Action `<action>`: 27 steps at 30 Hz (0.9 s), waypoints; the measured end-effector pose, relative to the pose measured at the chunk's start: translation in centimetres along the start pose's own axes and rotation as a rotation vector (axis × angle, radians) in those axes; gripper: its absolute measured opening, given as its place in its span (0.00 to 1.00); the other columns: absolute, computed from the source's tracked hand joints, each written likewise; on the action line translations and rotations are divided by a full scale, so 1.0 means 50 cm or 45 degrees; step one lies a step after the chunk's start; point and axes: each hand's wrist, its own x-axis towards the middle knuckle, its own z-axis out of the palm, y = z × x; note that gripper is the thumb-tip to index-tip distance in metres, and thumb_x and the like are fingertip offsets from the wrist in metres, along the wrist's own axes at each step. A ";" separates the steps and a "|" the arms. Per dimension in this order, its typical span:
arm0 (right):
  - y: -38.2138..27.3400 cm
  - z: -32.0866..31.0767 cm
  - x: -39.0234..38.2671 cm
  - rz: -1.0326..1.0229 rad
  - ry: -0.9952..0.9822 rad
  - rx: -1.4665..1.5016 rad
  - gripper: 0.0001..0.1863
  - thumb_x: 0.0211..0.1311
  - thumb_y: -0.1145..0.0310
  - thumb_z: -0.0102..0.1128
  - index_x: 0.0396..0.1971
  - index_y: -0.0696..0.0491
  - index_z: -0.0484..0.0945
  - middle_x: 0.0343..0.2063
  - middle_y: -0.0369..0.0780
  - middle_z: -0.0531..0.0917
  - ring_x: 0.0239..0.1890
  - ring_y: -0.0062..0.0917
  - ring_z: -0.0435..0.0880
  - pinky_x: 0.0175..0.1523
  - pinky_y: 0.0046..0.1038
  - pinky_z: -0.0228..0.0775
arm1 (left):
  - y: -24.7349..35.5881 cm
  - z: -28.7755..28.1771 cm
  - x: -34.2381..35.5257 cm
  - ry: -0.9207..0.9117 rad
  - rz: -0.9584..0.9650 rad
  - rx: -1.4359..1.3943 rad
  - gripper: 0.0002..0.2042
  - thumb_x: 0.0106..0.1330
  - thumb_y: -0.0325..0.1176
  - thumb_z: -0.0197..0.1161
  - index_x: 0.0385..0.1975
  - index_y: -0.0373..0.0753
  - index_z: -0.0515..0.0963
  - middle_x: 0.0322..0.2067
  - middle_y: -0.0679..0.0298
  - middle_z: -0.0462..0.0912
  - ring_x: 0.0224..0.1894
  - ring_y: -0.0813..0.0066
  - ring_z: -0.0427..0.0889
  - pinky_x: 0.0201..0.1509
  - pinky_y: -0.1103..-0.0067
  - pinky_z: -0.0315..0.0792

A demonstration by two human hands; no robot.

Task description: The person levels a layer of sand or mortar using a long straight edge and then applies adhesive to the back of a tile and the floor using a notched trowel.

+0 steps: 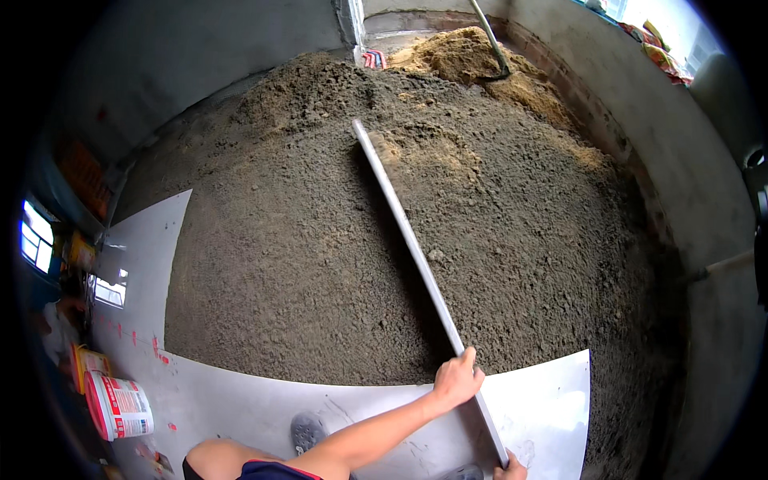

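Note:
A long grey metal straightedge (pixel 408 240) lies slanted across a wide bed of dark, damp sand mix (pixel 304 256), running from the upper middle down to the lower right. My left hand (pixel 458 380) grips the bar near its lower part, thumb pointing up along it, with the forearm coming in from the lower left. Only partly visible at the bottom edge, my right hand (pixel 509 469) holds the bar's near end. Both hands are over a large pale grey floor tile (pixel 552 400).
More grey tile (pixel 148 264) runs along the left. A white and red bucket (pixel 118 406) lies at lower left. At the back, a shovel (pixel 490 40) stands in a lighter sand heap (pixel 456 52). Concrete walls close off the right side, where a wooden handle (pixel 724 264) protrudes.

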 end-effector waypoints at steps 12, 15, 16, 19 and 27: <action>0.106 0.029 -0.169 0.311 0.209 0.143 0.24 0.59 0.62 0.67 0.51 0.62 0.77 0.22 0.47 0.82 0.26 0.43 0.82 0.35 0.42 0.74 | 0.187 0.146 -0.086 -0.623 0.402 -0.056 0.16 0.66 0.42 0.58 0.46 0.38 0.69 0.22 0.49 0.83 0.28 0.47 0.85 0.31 0.55 0.79; 0.075 0.001 -0.146 0.288 0.195 0.302 0.24 0.58 0.62 0.69 0.48 0.63 0.77 0.20 0.46 0.81 0.25 0.40 0.81 0.33 0.42 0.74 | 0.184 0.183 -0.015 -0.580 0.330 0.065 0.15 0.63 0.39 0.57 0.45 0.39 0.73 0.25 0.50 0.84 0.32 0.49 0.86 0.37 0.56 0.79; 0.068 -0.012 -0.128 0.269 0.160 0.358 0.24 0.58 0.62 0.69 0.48 0.64 0.77 0.20 0.45 0.81 0.24 0.39 0.81 0.33 0.42 0.74 | 0.171 0.180 0.029 -0.551 0.321 0.133 0.14 0.63 0.38 0.56 0.44 0.39 0.74 0.26 0.50 0.85 0.32 0.50 0.86 0.37 0.57 0.79; 0.104 -0.047 -0.018 0.256 -0.172 0.488 0.22 0.57 0.63 0.71 0.42 0.64 0.76 0.17 0.43 0.80 0.22 0.34 0.81 0.30 0.39 0.75 | 0.189 0.146 0.135 -0.491 0.240 0.161 0.12 0.62 0.38 0.54 0.42 0.40 0.74 0.28 0.50 0.85 0.33 0.49 0.86 0.37 0.57 0.79; -0.034 -0.113 0.087 -0.161 -0.323 0.189 0.15 0.54 0.66 0.67 0.34 0.62 0.76 0.18 0.50 0.80 0.21 0.40 0.82 0.29 0.41 0.74 | 0.106 0.014 0.126 -0.327 0.031 0.093 0.12 0.62 0.38 0.53 0.41 0.38 0.70 0.29 0.43 0.84 0.36 0.42 0.84 0.44 0.53 0.77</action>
